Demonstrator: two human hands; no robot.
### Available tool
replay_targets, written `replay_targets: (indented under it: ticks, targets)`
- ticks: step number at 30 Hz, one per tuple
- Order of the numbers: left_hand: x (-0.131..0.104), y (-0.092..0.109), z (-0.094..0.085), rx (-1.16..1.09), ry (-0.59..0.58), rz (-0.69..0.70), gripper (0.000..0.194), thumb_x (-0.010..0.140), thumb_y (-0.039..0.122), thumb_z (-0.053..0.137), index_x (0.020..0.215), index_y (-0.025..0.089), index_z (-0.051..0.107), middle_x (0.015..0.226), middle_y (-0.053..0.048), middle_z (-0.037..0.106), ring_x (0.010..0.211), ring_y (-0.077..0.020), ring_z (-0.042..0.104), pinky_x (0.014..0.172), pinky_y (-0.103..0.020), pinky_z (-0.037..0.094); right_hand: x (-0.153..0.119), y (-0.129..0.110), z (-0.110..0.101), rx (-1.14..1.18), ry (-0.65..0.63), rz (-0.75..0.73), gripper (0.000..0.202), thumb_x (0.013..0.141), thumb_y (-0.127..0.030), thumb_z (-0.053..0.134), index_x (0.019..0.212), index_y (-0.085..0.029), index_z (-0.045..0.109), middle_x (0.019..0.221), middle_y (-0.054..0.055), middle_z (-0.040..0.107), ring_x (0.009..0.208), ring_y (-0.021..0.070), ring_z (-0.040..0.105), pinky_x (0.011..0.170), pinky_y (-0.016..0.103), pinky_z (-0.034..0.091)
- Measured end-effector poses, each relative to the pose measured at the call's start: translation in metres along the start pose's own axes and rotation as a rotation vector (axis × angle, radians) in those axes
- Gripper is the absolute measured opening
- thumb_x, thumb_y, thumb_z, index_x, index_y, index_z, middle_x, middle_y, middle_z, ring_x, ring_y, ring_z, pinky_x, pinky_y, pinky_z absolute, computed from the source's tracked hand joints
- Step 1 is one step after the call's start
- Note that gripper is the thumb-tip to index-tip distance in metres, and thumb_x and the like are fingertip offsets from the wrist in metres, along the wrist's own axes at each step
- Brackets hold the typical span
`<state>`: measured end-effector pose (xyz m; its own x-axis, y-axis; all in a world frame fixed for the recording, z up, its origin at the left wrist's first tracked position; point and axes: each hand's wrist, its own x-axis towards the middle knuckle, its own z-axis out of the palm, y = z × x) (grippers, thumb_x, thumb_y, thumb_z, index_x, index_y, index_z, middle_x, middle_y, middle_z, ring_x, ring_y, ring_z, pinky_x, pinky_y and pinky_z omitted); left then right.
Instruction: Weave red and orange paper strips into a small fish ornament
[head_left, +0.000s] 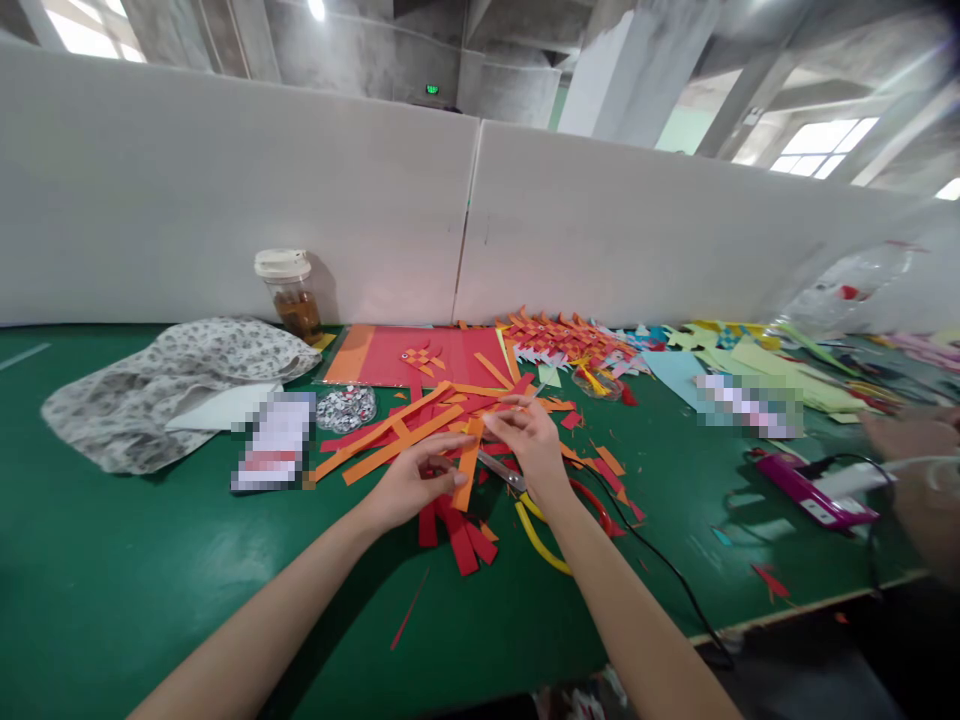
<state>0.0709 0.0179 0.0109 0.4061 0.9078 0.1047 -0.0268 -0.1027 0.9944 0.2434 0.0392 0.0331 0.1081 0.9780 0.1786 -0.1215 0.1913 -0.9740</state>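
Between my two hands is an orange paper strip (468,470), held nearly upright over a heap of cut paper. My left hand (420,478) pinches its left edge low down, and the fingers of my right hand (525,435) close on its upper end. Scissors (534,530) with yellow and red handles lie under my right hand, partly hidden by the wrist. Red paper strips (456,535) and more orange strips (405,440) spread around and beneath my hands. A woven paper fish (422,358) rests on red and orange sheets (360,355) behind them.
Many woven fish (570,340) are piled at the back. A bag of googly eyes (346,408), a patterned cloth (187,385) and a lidded cup (292,295) stand left. On the right are a purple power strip (814,490), a black cable (667,565) and another person's blurred arm (922,480).
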Motion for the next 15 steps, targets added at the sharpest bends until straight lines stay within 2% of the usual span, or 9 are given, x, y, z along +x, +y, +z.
replay_targets:
  ticks: [3, 7, 9, 11, 13, 15]
  targets:
    - [0.0, -0.001, 0.001, -0.009, 0.0, 0.002, 0.043, 0.07, 0.025, 0.068, 0.112, 0.022, 0.061, 0.122, -0.009, 0.058, 0.072, -0.0117, 0.059, 0.065, -0.026, 0.05, -0.001, 0.002, 0.0, -0.046, -0.018, -0.017, 0.041, 0.06, -0.031, 0.077, 0.091, -0.021, 0.051, 0.068, -0.004, 0.064, 0.063, 0.0126, 0.063, 0.067, 0.028, 0.052]
    - [0.0, 0.001, 0.002, -0.041, 0.028, -0.03, 0.042, 0.07, 0.03, 0.068, 0.111, 0.021, 0.059, 0.116, -0.01, 0.06, 0.062, -0.0093, 0.058, 0.059, -0.025, 0.049, 0.0, 0.002, 0.0, -0.043, 0.027, -0.017, 0.041, 0.061, -0.03, 0.076, 0.091, -0.021, 0.05, 0.067, -0.004, 0.064, 0.063, 0.0131, 0.063, 0.067, 0.029, 0.053]
    - [0.002, 0.002, -0.001, -0.038, 0.129, -0.02, 0.036, 0.073, 0.036, 0.064, 0.104, 0.019, 0.058, 0.111, -0.009, 0.061, 0.057, -0.0085, 0.057, 0.056, -0.025, 0.049, 0.0, 0.0, -0.001, -0.015, 0.039, -0.01, 0.041, 0.06, -0.029, 0.076, 0.09, -0.02, 0.049, 0.066, -0.004, 0.064, 0.063, 0.0127, 0.062, 0.066, 0.028, 0.053]
    - [0.004, 0.001, -0.008, 0.032, 0.312, 0.024, 0.029, 0.077, 0.041, 0.058, 0.095, 0.018, 0.058, 0.101, -0.006, 0.063, 0.054, -0.0083, 0.055, 0.056, -0.025, 0.048, 0.0, -0.002, -0.002, 0.023, 0.015, 0.009, 0.042, 0.059, -0.027, 0.076, 0.091, -0.02, 0.05, 0.065, -0.005, 0.063, 0.061, 0.0118, 0.061, 0.064, 0.027, 0.053]
    - [0.006, 0.0, -0.019, 0.185, 0.488, 0.087, 0.024, 0.081, 0.041, 0.051, 0.088, 0.018, 0.057, 0.086, -0.003, 0.062, 0.061, -0.0118, 0.057, 0.057, -0.025, 0.047, -0.001, -0.005, -0.004, 0.064, -0.07, 0.066, 0.044, 0.057, -0.026, 0.078, 0.091, -0.02, 0.051, 0.063, -0.006, 0.062, 0.058, 0.0108, 0.06, 0.061, 0.026, 0.052]
    - [0.007, 0.0, -0.031, 0.443, 0.558, 0.144, 0.017, 0.082, 0.034, 0.048, 0.087, 0.019, 0.056, 0.085, -0.003, 0.061, 0.074, -0.0156, 0.058, 0.064, -0.027, 0.046, -0.004, -0.008, -0.004, 0.095, -0.212, 0.155, 0.044, 0.056, -0.025, 0.078, 0.091, -0.02, 0.052, 0.063, -0.006, 0.062, 0.055, 0.0096, 0.058, 0.056, 0.024, 0.049]
